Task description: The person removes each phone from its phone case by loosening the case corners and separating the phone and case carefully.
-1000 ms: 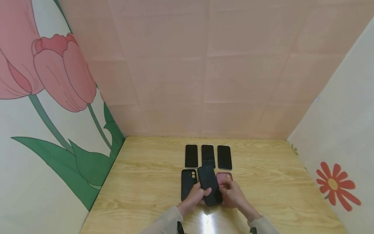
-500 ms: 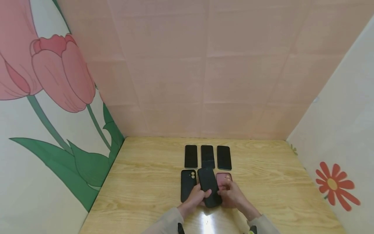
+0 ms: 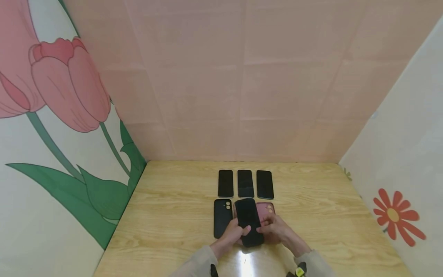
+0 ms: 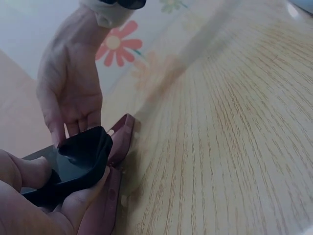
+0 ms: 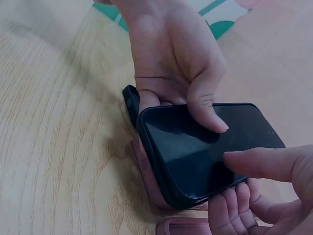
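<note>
A smartphone [image 3: 248,217] in a black phone case [image 5: 168,196] is held screen up between both hands, over a pink case [image 5: 151,181] below it. The left hand [image 3: 231,232] grips its left side, thumb lying on the dark screen and fingers underneath. From the other side, the right hand [image 3: 277,229] pinches the edge, with its thumb on the screen and its fingers curled below in the right wrist view. To the left lies another black case [image 3: 222,219] with camera holes. A second pink case [image 3: 264,209] lies partly behind the right hand.
Three dark phones [image 3: 226,184] [image 3: 245,184] [image 3: 265,184] lie in a row behind the cases on the wood-grain table [image 3: 180,207]. A pinkish wall [image 3: 238,96] rises at the back, with printed flower panels on either side.
The right hand's thumb has come from beside the phone's edge onto its front. The left hand keeps its grip, and the phone has barely moved.
</note>
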Available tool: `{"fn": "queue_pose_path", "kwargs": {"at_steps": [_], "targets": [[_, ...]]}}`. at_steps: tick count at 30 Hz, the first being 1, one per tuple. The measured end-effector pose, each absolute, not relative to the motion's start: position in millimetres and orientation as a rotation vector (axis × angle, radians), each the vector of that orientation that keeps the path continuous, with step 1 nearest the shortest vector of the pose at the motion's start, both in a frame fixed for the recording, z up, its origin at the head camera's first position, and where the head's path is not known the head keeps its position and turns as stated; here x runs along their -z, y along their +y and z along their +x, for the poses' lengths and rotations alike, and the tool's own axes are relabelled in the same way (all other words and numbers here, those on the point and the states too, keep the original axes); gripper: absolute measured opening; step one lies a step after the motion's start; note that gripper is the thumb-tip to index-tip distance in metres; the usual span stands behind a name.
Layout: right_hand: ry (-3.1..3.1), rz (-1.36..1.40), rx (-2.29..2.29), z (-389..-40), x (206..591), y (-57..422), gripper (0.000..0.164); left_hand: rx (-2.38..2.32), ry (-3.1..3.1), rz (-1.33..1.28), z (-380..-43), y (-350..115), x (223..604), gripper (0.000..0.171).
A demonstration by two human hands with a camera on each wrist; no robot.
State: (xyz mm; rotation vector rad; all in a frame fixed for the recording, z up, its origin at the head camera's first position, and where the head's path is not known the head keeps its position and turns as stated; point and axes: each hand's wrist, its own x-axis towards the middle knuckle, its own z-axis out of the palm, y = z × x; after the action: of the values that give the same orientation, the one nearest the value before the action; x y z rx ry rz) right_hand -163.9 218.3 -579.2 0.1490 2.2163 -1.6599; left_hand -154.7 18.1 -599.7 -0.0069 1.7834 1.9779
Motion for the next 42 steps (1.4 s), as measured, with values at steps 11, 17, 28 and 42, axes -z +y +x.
{"fn": "queue_pose_path", "kwargs": {"at_steps": [11,17,28,42], "targets": [[2.162,0.134,1.655,-159.8,579.0,221.4,0.031,-1.979,1.759,0.006,-153.6,18.3,602.8,0.038],[2.195,0.212,1.64,-161.3,575.3,218.0,0.03,-2.0,1.726,0.01,-153.2,16.5,601.1,0.039],[2.29,0.118,1.558,-161.7,567.6,219.0,0.012,-2.064,1.626,0.055,-153.8,17.5,599.3,0.037],[2.214,-0.158,1.574,-156.1,562.2,223.1,0.045,-2.08,1.673,0.01,-154.3,14.6,598.8,0.036]]}}
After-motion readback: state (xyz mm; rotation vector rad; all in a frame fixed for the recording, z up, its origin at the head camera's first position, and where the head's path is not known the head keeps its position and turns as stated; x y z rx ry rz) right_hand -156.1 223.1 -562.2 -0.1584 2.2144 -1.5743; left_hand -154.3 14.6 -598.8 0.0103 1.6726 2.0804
